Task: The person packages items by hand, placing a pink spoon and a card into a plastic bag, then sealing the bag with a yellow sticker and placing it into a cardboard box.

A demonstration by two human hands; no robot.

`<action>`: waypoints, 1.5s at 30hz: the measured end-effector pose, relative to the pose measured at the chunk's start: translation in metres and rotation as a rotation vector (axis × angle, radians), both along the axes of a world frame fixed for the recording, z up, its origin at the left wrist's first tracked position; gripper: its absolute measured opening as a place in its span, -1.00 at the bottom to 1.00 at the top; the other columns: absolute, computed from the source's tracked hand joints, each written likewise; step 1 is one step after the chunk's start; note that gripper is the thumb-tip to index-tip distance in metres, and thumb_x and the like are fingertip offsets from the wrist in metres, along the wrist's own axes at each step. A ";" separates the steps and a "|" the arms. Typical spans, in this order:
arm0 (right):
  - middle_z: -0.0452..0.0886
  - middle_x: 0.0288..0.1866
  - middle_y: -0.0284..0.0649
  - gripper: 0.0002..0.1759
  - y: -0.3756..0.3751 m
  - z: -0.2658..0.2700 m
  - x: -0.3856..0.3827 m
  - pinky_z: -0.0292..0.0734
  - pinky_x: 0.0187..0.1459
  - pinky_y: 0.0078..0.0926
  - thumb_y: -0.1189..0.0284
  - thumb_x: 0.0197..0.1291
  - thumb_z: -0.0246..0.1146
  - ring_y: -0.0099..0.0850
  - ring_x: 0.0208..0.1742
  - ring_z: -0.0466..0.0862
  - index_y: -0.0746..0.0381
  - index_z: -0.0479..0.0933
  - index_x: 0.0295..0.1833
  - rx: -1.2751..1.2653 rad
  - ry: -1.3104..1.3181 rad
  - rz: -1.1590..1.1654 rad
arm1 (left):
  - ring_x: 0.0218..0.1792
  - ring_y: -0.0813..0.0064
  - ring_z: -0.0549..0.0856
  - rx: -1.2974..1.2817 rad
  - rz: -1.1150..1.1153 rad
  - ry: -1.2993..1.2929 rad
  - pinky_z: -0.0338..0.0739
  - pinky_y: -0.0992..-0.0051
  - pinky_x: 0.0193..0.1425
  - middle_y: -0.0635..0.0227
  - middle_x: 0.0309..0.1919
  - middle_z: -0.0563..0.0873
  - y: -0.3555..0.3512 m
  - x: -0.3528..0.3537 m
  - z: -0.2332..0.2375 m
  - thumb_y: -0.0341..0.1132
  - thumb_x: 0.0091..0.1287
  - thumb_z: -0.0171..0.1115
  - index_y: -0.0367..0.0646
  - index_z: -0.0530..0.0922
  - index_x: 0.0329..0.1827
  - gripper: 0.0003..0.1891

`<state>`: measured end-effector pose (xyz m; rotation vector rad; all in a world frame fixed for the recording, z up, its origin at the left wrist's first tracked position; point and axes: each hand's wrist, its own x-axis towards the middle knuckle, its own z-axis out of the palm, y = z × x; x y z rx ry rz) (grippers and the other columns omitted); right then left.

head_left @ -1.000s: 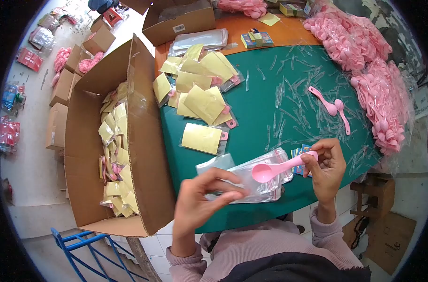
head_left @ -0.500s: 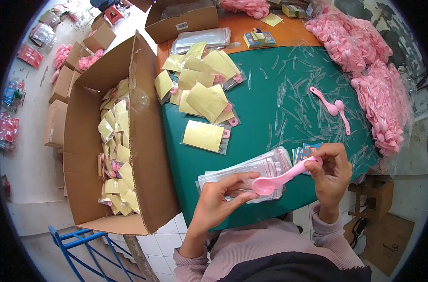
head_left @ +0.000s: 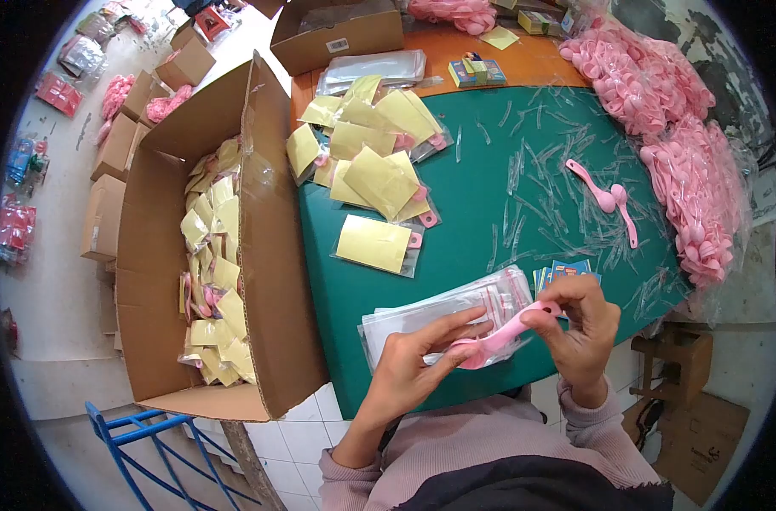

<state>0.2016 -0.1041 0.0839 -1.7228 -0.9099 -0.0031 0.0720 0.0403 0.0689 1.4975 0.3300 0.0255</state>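
A pink plastic spoon (head_left: 511,330) is held between both hands above the near edge of the green table. My right hand (head_left: 584,328) pinches the end of its handle. My left hand (head_left: 418,353) is closed about the bowl end, thumb in front, and partly covers it. Below the spoon lies a stack of clear plastic bags (head_left: 405,322). Blue printed cards (head_left: 567,271) show just behind my right hand. Farther off on the left lies a packed bag with a yellow card (head_left: 373,244), a pink handle end showing inside it.
A pile of packed bags (head_left: 379,140) lies beyond, beside a large cardboard box (head_left: 281,255) of similar ones. Two loose pink spoons (head_left: 605,200) lie among clear plastic strips (head_left: 533,170). Big bags of pink spoons (head_left: 690,187) line the right edge. A blue metal frame (head_left: 141,430) stands lower left.
The spoon and my right hand have shifted slightly left and down. My left hand now covers more of the bowl, which has turned. The view has moved slightly.
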 end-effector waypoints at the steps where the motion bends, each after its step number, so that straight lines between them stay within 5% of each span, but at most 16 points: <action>1: 0.53 -0.48 -0.28 -0.66 0.001 -0.001 -0.001 0.44 -0.48 -0.73 0.45 -0.09 0.45 -0.64 -0.53 0.50 0.33 0.42 -0.30 -0.011 0.009 0.023 | -0.08 0.49 0.64 -0.023 0.024 -0.029 0.52 0.54 0.01 0.15 -0.10 0.66 -0.002 0.000 -0.003 -0.39 0.26 0.18 -0.34 0.40 0.18 -0.58; 6: 0.54 -0.44 -0.27 -0.62 0.000 -0.003 0.000 0.47 -0.47 -0.72 0.46 -0.09 0.45 -0.66 -0.49 0.52 0.32 0.38 -0.25 0.049 0.185 0.078 | -0.26 0.57 0.67 0.064 0.043 -0.021 0.54 0.54 -0.16 0.20 -0.24 0.71 -0.001 -0.011 -0.014 -0.33 0.30 0.15 -0.29 0.52 0.06 -0.69; 8: 0.55 -0.42 -0.26 -0.61 0.000 -0.007 -0.004 0.48 -0.45 -0.72 0.48 -0.09 0.45 -0.67 -0.47 0.52 0.31 0.37 -0.24 0.070 0.180 0.101 | -0.44 0.66 0.58 0.041 -0.068 0.093 0.50 0.57 -0.31 0.28 -0.45 0.68 0.000 -0.015 -0.012 -0.28 0.32 0.12 -0.29 0.59 -0.05 -0.72; 11: 0.57 -0.36 -0.21 -0.62 0.002 -0.013 -0.014 0.49 -0.39 -0.64 0.34 -0.02 0.41 -0.60 -0.44 0.53 0.31 0.41 -0.24 0.238 0.410 0.075 | -0.51 0.70 0.48 0.029 -0.050 0.069 0.42 0.62 -0.40 0.34 -0.57 0.61 -0.004 -0.017 -0.014 -0.27 0.35 0.07 -0.27 0.61 -0.10 -0.74; 14: 0.55 -0.12 -0.16 -0.38 0.002 -0.014 -0.010 0.45 -0.16 -0.39 -0.13 0.06 0.12 -0.30 -0.22 0.54 0.27 0.56 -0.19 0.028 0.025 0.435 | -0.44 0.69 0.56 -0.033 -0.060 0.229 0.45 0.65 -0.38 0.30 -0.47 0.67 -0.002 -0.015 -0.003 -0.28 0.39 0.00 -0.31 0.60 -0.11 -0.72; 17: 0.46 0.06 -0.08 -0.35 -0.001 -0.012 -0.007 0.43 -0.10 -0.40 -0.20 0.05 0.04 -0.29 -0.11 0.51 0.15 0.59 -0.09 -0.041 -0.044 0.582 | -0.32 0.64 0.63 -0.260 0.130 0.029 0.51 0.65 -0.33 0.26 -0.33 0.70 -0.009 -0.014 -0.019 -0.28 0.43 -0.07 -0.35 0.58 -0.11 -0.68; 18: 0.36 0.15 -0.05 -0.36 -0.012 -0.017 -0.003 0.42 -0.05 -0.39 -0.22 0.09 -0.01 -0.27 -0.01 0.47 0.05 0.59 -0.02 -0.067 0.118 0.563 | -0.22 0.56 0.65 -0.219 0.090 -0.001 0.55 0.63 -0.25 0.26 -0.22 0.69 -0.006 -0.015 -0.015 -0.25 0.44 -0.11 -0.37 0.57 -0.08 -0.65; 20: 0.40 0.09 -0.08 -0.53 -0.038 -0.015 0.015 0.36 0.05 -0.32 0.00 0.08 0.20 -0.22 0.06 0.42 0.09 0.59 -0.03 -0.328 0.221 0.315 | -0.22 0.55 0.66 -0.265 0.100 -0.007 0.55 0.62 -0.20 0.24 -0.22 0.69 -0.005 -0.020 -0.016 -0.23 0.44 -0.10 -0.36 0.58 -0.09 -0.64; 22: 0.42 0.02 -0.10 -0.56 -0.063 -0.025 0.036 0.36 0.05 -0.31 0.30 -0.03 0.34 -0.21 0.06 0.42 0.20 0.54 0.02 -0.578 0.057 -0.028 | -0.23 0.54 0.66 -0.308 0.115 -0.015 0.55 0.60 -0.15 0.22 -0.22 0.70 -0.001 -0.023 -0.015 -0.21 0.43 -0.09 -0.35 0.59 -0.10 -0.63; 25: 0.43 -0.03 -0.09 -0.49 -0.089 -0.039 0.055 0.43 -0.05 -0.34 0.48 -0.16 0.38 -0.21 -0.04 0.48 0.31 0.48 0.01 -0.754 -0.225 -0.220 | -0.18 0.43 0.68 -0.138 0.029 -0.164 0.51 0.46 0.03 0.17 -0.19 0.70 0.003 -0.026 -0.011 -0.17 0.41 -0.07 -0.32 0.62 -0.13 -0.61; 28: 0.46 -0.09 -0.07 -0.56 -0.096 -0.048 0.059 0.45 -0.13 -0.37 0.51 -0.08 0.32 -0.19 -0.17 0.54 0.37 0.43 -0.02 -0.772 -0.194 -0.190 | -0.08 0.25 0.68 -0.235 0.097 -0.441 0.35 0.26 0.23 0.14 -0.18 0.70 0.004 -0.025 -0.015 -0.10 0.36 -0.02 -0.34 0.62 -0.13 -0.57; 34: 0.50 -0.31 -0.05 -0.79 -0.100 -0.047 0.062 0.44 -0.20 -0.42 0.60 0.04 0.17 -0.20 -0.32 0.56 0.38 0.46 -0.15 -0.623 0.191 -0.335 | -0.14 0.35 0.68 -0.279 0.058 -0.228 0.50 0.38 0.06 0.13 -0.18 0.69 0.001 -0.033 -0.020 -0.12 0.41 -0.09 -0.39 0.59 -0.10 -0.56; 41: 0.56 -0.28 -0.06 -0.80 -0.079 -0.005 0.056 0.45 -0.23 -0.50 0.63 0.04 0.18 -0.32 -0.31 0.60 0.36 0.48 -0.15 -0.606 -0.104 -0.371 | -0.19 0.49 0.68 -0.192 0.066 0.004 0.54 0.55 -0.08 0.21 -0.21 0.70 -0.004 -0.021 -0.020 -0.28 0.42 -0.07 -0.32 0.57 -0.04 -0.69; 43: 0.57 -0.27 -0.14 -0.77 -0.056 0.013 0.038 0.46 -0.28 -0.54 0.65 0.00 0.23 -0.37 -0.34 0.61 0.32 0.50 -0.15 -0.233 0.196 -0.295 | -0.19 0.51 0.67 -0.163 0.036 0.017 0.54 0.56 -0.09 0.22 -0.22 0.70 -0.008 -0.016 -0.020 -0.30 0.42 -0.06 -0.29 0.58 -0.04 -0.71; 45: 0.56 -0.29 -0.16 -0.73 -0.032 0.024 0.020 0.47 -0.30 -0.53 0.65 -0.03 0.25 -0.36 -0.37 0.60 0.30 0.50 -0.13 -0.133 0.199 -0.148 | -0.29 0.59 0.66 -0.175 0.059 0.048 0.53 0.60 -0.20 0.29 -0.27 0.71 -0.011 -0.011 -0.020 -0.28 0.41 -0.03 -0.27 0.58 -0.04 -0.71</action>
